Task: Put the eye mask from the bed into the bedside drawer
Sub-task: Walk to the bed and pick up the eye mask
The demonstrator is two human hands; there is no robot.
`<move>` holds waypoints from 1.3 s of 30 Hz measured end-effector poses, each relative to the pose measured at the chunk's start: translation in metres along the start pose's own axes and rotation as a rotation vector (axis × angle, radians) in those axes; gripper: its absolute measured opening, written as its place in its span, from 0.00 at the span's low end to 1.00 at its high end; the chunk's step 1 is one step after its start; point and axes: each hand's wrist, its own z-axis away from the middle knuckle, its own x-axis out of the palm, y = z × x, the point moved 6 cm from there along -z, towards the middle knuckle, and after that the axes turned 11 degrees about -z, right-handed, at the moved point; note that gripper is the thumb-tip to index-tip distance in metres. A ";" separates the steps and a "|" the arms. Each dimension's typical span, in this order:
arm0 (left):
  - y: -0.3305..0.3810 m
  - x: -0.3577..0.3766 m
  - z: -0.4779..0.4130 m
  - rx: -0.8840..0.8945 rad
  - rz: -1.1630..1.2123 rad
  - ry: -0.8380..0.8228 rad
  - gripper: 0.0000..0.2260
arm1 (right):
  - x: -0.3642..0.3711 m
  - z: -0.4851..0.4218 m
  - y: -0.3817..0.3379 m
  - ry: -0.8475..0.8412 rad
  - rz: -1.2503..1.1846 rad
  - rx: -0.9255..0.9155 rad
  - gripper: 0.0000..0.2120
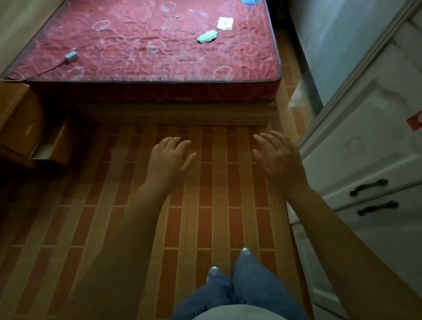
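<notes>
Two hands hang out over the floor in the middle of the frame, both empty, palms down, fingers spread loosely. The left hand (170, 157) sits a little lower left; the right hand (277, 157) is just beside the white cabinet (365, 146) that runs down the right edge. Neither touches anything.

Up top, the bed (141, 45) fills most of the upper frame, its red cover crumpled and patterned with pale rings. The mask (207, 36), a pale green lump, lies on the cover toward the upper right, well apart from both hands. Just beside it, up and to the right, is a small cream square packet (225, 23). A bit of blue cloth (250, 2) pokes in at the very top edge. Toward the bed's left side a small grey-blue adapter (71, 55) lies with its cord (38, 72) trailing off to the left corner.

At the left edge, below the bed's corner, stands the wooden nightstand (18, 118). Its drawer (51, 146) is pulled out, showing a pale inside; what lies within I cannot tell in the dim light.

Down at the bottom, jeans (239, 287) and two shoe tips (245, 251) point at the bed across the brick-patterned floor (205, 205). Two black handles (368, 187) show on the cabinet at lower right.
</notes>
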 end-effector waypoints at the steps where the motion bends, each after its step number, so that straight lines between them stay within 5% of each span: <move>1: -0.002 -0.001 -0.006 -0.007 0.003 0.017 0.21 | 0.000 -0.005 0.002 0.009 0.000 0.003 0.20; 23: 0.025 -0.013 -0.269 -0.070 0.008 0.047 0.21 | -0.020 -0.273 0.103 -0.020 -0.018 -0.045 0.20; 39: -0.050 -0.034 -0.481 -0.061 0.034 0.053 0.20 | 0.012 -0.494 0.106 0.002 -0.029 -0.020 0.20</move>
